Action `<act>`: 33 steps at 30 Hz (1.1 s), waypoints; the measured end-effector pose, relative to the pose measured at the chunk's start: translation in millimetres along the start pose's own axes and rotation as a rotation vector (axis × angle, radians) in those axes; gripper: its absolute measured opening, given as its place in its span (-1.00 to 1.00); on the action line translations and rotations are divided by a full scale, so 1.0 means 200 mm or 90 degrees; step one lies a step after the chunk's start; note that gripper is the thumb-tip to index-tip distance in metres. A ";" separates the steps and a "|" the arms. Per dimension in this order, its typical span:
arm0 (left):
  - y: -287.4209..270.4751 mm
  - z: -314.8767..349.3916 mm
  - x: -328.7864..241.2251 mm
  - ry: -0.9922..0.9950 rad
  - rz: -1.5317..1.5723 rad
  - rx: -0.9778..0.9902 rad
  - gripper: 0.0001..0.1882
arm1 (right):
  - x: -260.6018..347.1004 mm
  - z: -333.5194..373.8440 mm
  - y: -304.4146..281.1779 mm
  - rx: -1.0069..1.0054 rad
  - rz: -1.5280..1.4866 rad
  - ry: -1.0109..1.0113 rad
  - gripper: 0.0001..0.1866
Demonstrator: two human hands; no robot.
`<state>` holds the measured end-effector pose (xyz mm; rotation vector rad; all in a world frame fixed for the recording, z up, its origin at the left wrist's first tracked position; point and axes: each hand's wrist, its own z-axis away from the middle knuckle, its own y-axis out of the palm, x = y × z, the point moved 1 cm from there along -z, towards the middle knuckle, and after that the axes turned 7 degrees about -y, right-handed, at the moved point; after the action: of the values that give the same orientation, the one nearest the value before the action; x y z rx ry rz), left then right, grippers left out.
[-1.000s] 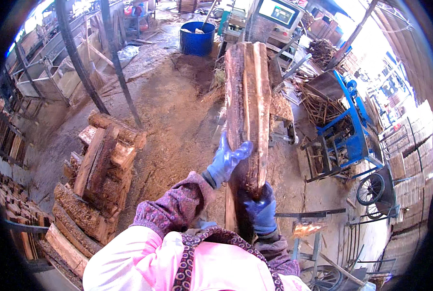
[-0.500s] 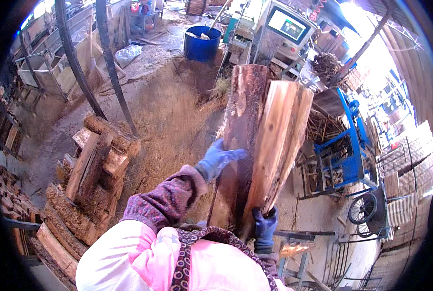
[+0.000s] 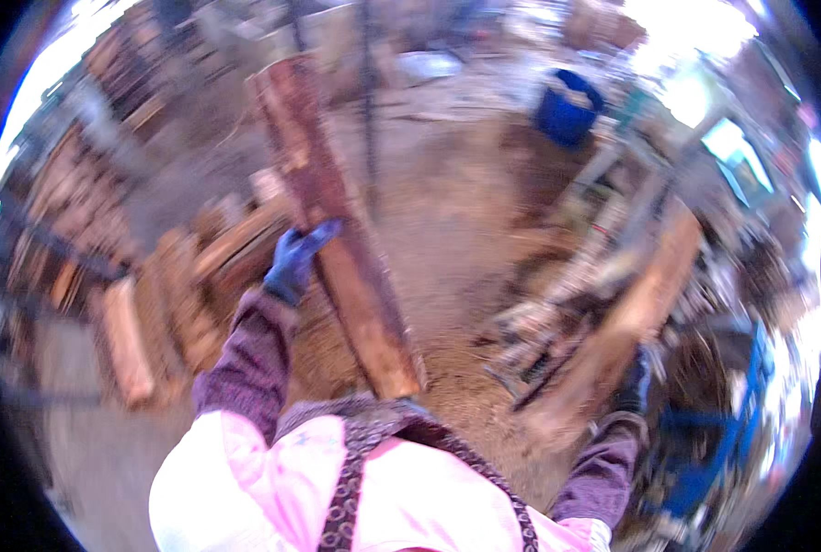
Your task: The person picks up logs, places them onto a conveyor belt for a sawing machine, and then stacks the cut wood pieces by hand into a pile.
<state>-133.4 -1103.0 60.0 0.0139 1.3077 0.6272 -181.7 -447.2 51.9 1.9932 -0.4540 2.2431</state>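
A long reddish-brown wooden board (image 3: 323, 175) slants in front of me on the left, its lower end close to my apron. My left hand (image 3: 302, 258), in a blue glove, grips this board by its left edge, with the thumb across its face. Off to the right, a paler wooden board (image 3: 654, 285) leans away from me and is smeared by motion. At its right edge is my right hand (image 3: 636, 382), also gloved in blue and closed on the board, though its fingers are blurred. The two boards are well apart.
Stacked rough timber (image 3: 176, 294) stands at the left. A blue drum (image 3: 568, 109) is at the far right of centre, beside a blurred machine with a screen (image 3: 740, 161). A blue metal frame (image 3: 723, 432) stands close on my right. Sawdust covers the floor (image 3: 438, 239).
The boards, side by side before, are now apart: the reddish one with my left hand at left, the paler one with my right hand at right. The view has turned left.
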 end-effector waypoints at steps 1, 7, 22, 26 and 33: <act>-0.12 0.03 -0.06 0.010 -0.021 -0.046 -0.69 | -0.13 -0.17 -0.04 0.034 0.129 -0.022 -0.57; -0.62 0.24 -0.11 0.062 -0.326 -0.213 -0.65 | -0.75 -0.67 -0.24 0.082 0.905 -0.285 -0.59; -1.57 -0.67 -0.26 -0.039 -0.735 -0.081 -0.18 | -0.59 0.87 1.10 0.026 0.674 -0.189 -0.44; -2.11 -0.10 0.24 -0.206 -0.715 0.069 -0.41 | -0.50 1.31 1.81 0.268 0.601 -0.058 -0.43; -2.78 1.31 0.89 -0.683 -0.631 -0.335 -0.48 | -1.15 1.25 2.76 0.795 0.428 0.012 -0.44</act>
<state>357.9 -1403.4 -220.2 -0.6131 -0.0010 0.0186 -64.2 -1018.1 -232.8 2.4955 0.5656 3.5010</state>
